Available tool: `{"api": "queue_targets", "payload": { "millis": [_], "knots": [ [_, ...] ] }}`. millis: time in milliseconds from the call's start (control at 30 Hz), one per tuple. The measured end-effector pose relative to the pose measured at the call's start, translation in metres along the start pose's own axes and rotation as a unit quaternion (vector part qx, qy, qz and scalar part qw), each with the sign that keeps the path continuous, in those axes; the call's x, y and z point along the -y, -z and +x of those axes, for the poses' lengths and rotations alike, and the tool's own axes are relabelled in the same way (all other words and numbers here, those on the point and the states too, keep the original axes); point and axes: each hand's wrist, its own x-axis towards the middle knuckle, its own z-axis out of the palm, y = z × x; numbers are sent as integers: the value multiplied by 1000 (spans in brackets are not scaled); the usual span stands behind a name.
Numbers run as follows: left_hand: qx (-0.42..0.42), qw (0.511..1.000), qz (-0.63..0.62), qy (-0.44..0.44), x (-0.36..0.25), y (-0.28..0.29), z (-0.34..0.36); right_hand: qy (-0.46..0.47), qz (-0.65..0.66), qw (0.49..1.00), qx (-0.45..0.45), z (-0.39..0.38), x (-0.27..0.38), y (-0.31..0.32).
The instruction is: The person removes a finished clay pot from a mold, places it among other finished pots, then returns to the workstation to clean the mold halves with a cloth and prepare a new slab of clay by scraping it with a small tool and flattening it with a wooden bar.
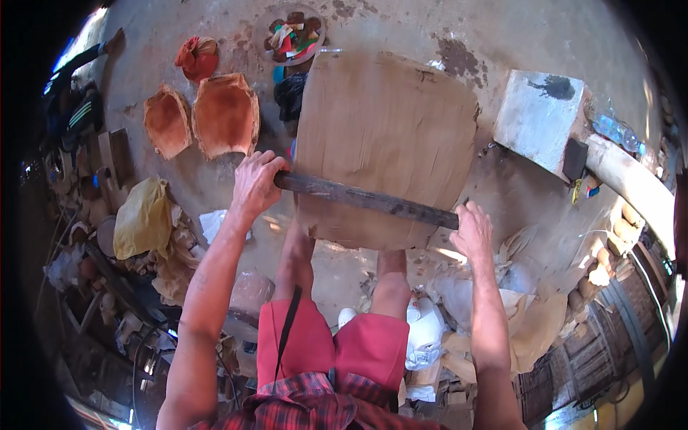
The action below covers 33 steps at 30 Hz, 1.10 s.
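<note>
While the left hand point(256, 183) and right hand point(471, 231) curled their fingers tight around a dark bar point(365, 200), it lay across a big clay slab point(383, 129).

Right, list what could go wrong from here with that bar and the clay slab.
1. Both hands, the left hand and the right hand, grip the very ends of the dark bar lying across the clay slab; a slip could scrape knuckles on it.
2. The person's knees sit right under the slab's near edge, so a hard pull could bring the bar into them.
3. The scraps and bags around the legs could make footing unsteady.
</note>
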Motion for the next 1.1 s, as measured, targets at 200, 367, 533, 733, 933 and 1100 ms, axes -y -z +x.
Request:
{"api": "queue_targets", "payload": {
  "millis": [200, 367, 533, 733, 933, 1100],
  "knots": [
    [29, 1000, 5, 5, -9, -18, -46, 6, 27, 1000, -5, -36, 5, -42],
    [61, 998, -2, 33, -14, -35, -79, 4, 30, 999, 18, -58, 5, -71],
    [56, 998, -10, 32, -16, -46, -106, -3, 33, 998, 45, -74, 9, -86],
    [39, 999, -20, 30, -22, -53, -127, 13, 27, 998, 56, -94, 8, -107],
    [68, 998, 9, 2, -19, -58, -143, -27, 74, 995, 66, -132, 19, -145],
    [98, 995, 10, -7, -39, -59, -170, -39, 81, 995, 43, -176, 16, -166]
  ]
}}
